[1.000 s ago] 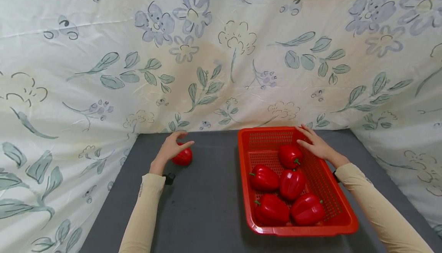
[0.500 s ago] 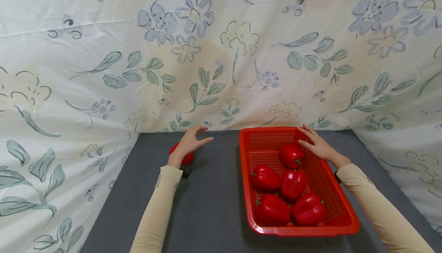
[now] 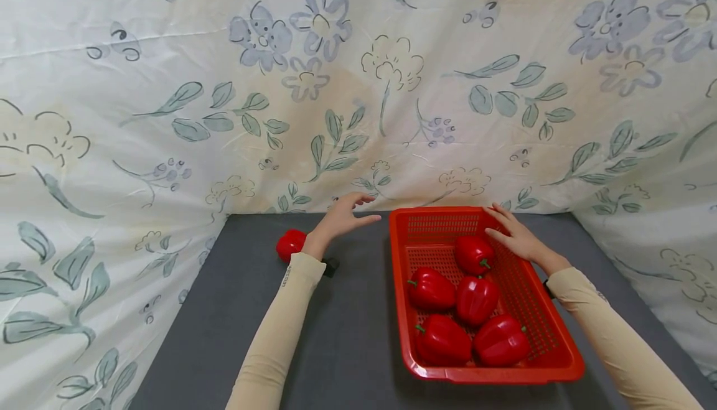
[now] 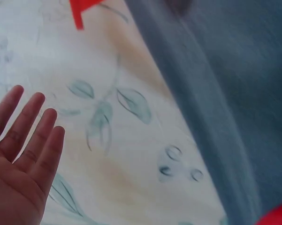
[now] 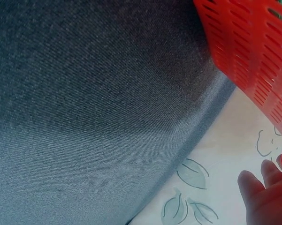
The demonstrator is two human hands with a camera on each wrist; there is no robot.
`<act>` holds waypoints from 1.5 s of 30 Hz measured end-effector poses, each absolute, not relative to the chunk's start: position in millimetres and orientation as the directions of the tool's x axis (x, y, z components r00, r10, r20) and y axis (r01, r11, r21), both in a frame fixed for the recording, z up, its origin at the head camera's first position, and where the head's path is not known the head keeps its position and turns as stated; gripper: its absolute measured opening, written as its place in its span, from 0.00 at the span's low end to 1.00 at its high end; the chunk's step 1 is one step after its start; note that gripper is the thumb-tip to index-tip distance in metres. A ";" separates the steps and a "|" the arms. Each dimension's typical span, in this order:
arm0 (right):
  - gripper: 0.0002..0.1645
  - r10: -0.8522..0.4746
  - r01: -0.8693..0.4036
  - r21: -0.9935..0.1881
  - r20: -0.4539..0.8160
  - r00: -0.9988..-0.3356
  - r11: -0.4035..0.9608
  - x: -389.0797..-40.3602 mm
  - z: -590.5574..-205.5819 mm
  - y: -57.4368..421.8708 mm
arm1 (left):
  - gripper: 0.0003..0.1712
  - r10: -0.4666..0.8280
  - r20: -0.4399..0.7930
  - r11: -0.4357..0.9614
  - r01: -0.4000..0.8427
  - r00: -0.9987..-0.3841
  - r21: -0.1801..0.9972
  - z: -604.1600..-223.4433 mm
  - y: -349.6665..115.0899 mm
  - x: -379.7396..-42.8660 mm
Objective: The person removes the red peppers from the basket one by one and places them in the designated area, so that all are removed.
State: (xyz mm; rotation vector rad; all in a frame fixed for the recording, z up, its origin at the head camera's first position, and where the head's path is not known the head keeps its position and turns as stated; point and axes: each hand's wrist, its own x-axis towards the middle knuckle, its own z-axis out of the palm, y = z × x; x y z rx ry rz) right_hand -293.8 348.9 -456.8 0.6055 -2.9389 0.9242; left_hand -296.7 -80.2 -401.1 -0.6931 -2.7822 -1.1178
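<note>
I judged the glossy red bell pepper (image 3: 289, 246) near the grey counter's (image 3: 358, 310) back left corner light, stiff and slippery, best held round its widest sides. I counted six: one there, five peppers (image 3: 477, 301) in one red slotted plastic basket (image 3: 437, 209) toward the right edge. The left hand (image 3: 343, 216), wide, held nothing; whether the right hand (image 3: 518, 237) gripped the basket's rim, I couldn't tell.

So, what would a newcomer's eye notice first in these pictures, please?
Probably the red basket on the right of the dark table, with five red peppers inside. Then one red thing, likely another pepper, alone toward the table's far left. The empty left hand is between them; the right hand is at the basket's right rim.
</note>
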 end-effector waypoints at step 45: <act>0.39 -0.340 -0.339 -0.556 0.107 -0.934 0.759 -285.6 -459.0 347.7 | 0.35 0.712 0.133 0.410 0.562 -0.689 0.718 -376.3 78.3 -285.8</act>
